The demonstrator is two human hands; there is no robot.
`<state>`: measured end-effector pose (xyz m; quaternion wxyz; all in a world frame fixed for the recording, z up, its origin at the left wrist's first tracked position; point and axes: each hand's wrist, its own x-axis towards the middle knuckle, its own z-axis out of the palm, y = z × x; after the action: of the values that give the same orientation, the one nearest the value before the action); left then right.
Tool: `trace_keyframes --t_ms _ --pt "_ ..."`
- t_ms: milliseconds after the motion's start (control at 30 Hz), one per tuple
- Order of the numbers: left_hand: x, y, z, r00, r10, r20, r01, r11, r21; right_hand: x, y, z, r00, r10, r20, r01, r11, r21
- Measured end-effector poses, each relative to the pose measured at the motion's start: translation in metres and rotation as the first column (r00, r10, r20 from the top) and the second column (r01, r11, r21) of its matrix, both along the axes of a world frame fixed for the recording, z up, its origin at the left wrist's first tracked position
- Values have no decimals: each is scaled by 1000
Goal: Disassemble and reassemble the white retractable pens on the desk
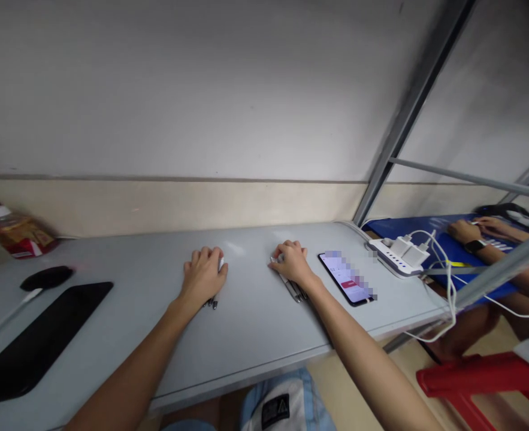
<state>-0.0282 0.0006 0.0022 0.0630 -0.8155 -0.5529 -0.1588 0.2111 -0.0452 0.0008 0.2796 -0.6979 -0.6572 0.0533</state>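
My left hand [204,272] rests on the grey desk with its fingers curled over a few slim pens. Dark pointed ends of these pens [214,304] stick out toward me below the palm, and a white part shows by the thumb. To the right, my right hand [291,262] is bent over a second small bunch of grey pens [292,291], whose tips also point toward me. Thumb and forefinger of that hand are drawn together near the pens' far ends. Both hands hide most of what lies under them, so the number of pens cannot be told.
A lit phone [345,278] lies right of my right hand, by a white power strip [394,258] with cables. At left are a black case [44,341], a black oval object [47,278] and a jar [19,232]. Another person's hands [466,230] work at a blue table.
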Motion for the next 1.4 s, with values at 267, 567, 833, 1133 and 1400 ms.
trace_keyframes --t_ms 267,567,833,1133,1400 --pt "1 0 2 999 13 30 -11 997 -71 3 -1 1 1000 14 -26 -15 999 -32" --pt "2 0 -2 1000 13 5 -12 998 -58 3 -1 2 1000 24 15 -23 996 -90" --pt "1 -1 -1 1000 11 -2 -11 997 -73 3 -2 6 999 28 21 -25 994 -107" --pt "6 -8 -2 997 -80 20 82 994 -78 5 0 4 999 31 37 -26 992 -124" --pt "9 -12 -1 988 -144 51 146 988 -43 -5 -4 2 991 137 11 -137 990 -14"
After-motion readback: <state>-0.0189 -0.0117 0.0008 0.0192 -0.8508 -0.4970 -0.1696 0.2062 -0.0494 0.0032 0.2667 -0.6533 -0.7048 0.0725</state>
